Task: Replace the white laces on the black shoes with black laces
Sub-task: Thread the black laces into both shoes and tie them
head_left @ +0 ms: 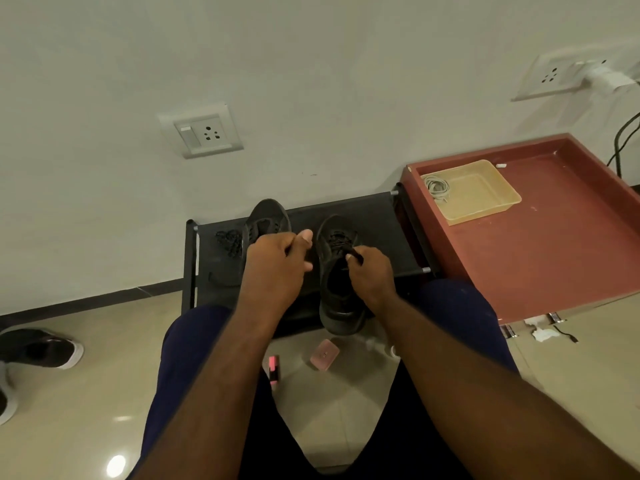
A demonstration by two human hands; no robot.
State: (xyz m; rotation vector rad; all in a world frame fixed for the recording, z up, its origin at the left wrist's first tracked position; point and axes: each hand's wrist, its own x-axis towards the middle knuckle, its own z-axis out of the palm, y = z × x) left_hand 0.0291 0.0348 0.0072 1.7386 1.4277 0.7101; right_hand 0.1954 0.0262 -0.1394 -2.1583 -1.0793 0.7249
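Our right hand (370, 271) pinches the black lace (353, 252) at the shoe (341, 303), and our left hand (277, 261) looks curled on its other end. If we pull unevenly, one end could slip out.

A black rack (374, 216) stands against the wall, and two black shoes sit on it: the left shoe (266, 216) near its rear edge, the right shoe (337, 292) overhanging its front edge. Above the rack, the left hand (277, 261) and the right hand (370, 271) have curled fingers, and each appears to pinch an end of the black lace (355, 253) on the right shoe. A loose lace (228, 241) lies at the rack's left end. Touching the rack's right end is a red table (554, 237) bearing a yellow tray (485, 202) with white laces (437, 187).
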